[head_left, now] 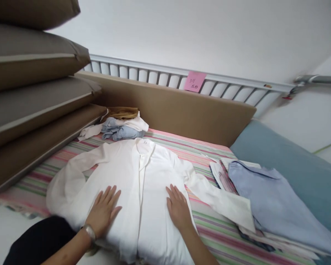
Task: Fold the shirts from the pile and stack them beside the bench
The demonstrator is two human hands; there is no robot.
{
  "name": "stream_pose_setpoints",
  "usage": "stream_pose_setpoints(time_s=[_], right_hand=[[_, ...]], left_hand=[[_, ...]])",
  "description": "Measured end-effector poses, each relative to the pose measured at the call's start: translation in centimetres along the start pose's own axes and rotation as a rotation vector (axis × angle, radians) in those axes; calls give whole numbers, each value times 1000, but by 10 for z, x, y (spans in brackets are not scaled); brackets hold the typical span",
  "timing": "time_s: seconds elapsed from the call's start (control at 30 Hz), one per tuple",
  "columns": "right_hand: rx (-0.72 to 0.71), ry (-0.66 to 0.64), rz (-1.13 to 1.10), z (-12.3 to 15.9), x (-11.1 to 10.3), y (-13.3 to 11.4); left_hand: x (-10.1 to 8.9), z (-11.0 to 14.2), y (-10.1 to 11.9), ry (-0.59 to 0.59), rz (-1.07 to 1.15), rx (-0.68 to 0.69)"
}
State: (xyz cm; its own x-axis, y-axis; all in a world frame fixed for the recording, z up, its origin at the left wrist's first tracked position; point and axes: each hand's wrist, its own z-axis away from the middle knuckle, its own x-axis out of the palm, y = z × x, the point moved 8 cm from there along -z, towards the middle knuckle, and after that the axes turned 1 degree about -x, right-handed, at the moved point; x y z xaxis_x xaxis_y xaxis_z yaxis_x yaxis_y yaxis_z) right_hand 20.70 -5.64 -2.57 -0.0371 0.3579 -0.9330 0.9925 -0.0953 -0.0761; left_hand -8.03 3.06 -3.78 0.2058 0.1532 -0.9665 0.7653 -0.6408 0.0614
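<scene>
A white long-sleeved shirt (128,184) lies front up on a striped sheet (209,224), its collar pointing away from me. My left hand (103,209) rests flat on the left half of the shirt, fingers spread; a metal band circles that wrist. On the right half, my right hand (178,206) lies with its fingers stretched out, pressing on the cloth near the side edge. Neither hand grips anything. One sleeve bends out to the left, while the other reaches right until its cuff touches a stack of folded clothes.
That stack, topped by a light blue garment (273,198), lies at the right. Crumpled clothes (123,129) sit at the back left. Brown cushions (35,99) are piled on the left. A brown board (168,106) and a radiator bearing a pink note (195,81) stand behind.
</scene>
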Motion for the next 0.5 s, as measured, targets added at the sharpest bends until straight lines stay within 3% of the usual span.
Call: stream_pose_setpoints(time_s=[0.17, 0.33, 0.5], right_hand=[[75, -37, 36, 23, -8, 2], [126, -19, 100, 83, -26, 9], [232, 42, 182, 130, -38, 18]], left_hand=[[-5, 17, 1, -20, -27, -47], [-11, 37, 8, 14, -35, -77], [-10, 42, 8, 66, -37, -59]])
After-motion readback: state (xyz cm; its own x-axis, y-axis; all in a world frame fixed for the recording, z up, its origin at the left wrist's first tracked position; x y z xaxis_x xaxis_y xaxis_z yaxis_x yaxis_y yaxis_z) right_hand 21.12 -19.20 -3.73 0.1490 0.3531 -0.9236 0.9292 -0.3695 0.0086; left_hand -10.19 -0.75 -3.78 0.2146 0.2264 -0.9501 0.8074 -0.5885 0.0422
